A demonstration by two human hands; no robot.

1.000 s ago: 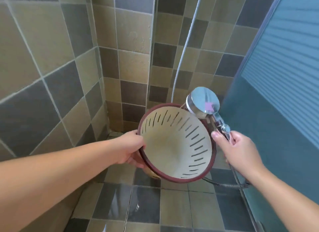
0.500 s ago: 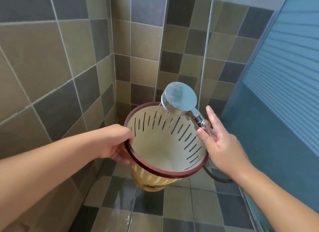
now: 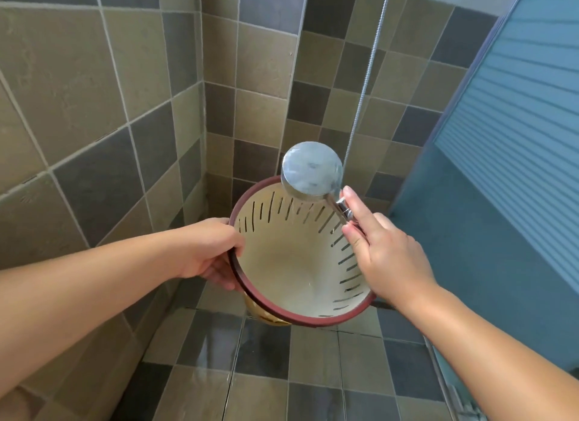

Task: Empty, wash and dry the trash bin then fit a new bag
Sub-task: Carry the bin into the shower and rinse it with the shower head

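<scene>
Above the wet floor [image 3: 263, 351], the left hand [image 3: 210, 251] grips the tilted bin [image 3: 291, 264] by its rim, so the right hand [image 3: 385, 251], closed around the shower head [image 3: 310, 169], can rinse inside.

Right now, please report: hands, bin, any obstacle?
Left hand grips dark red rim of slotted cream plastic bin. Right hand holds chrome shower head over bin mouth. Bin empty, no bag. Nothing blocking.

The tiled shower floor [image 3: 260, 386] is laid in beige and dark grey squares and is seen wet and glossy below the held trash bin [image 3: 294, 264]. Nothing resting directly on it can be made out.
</scene>
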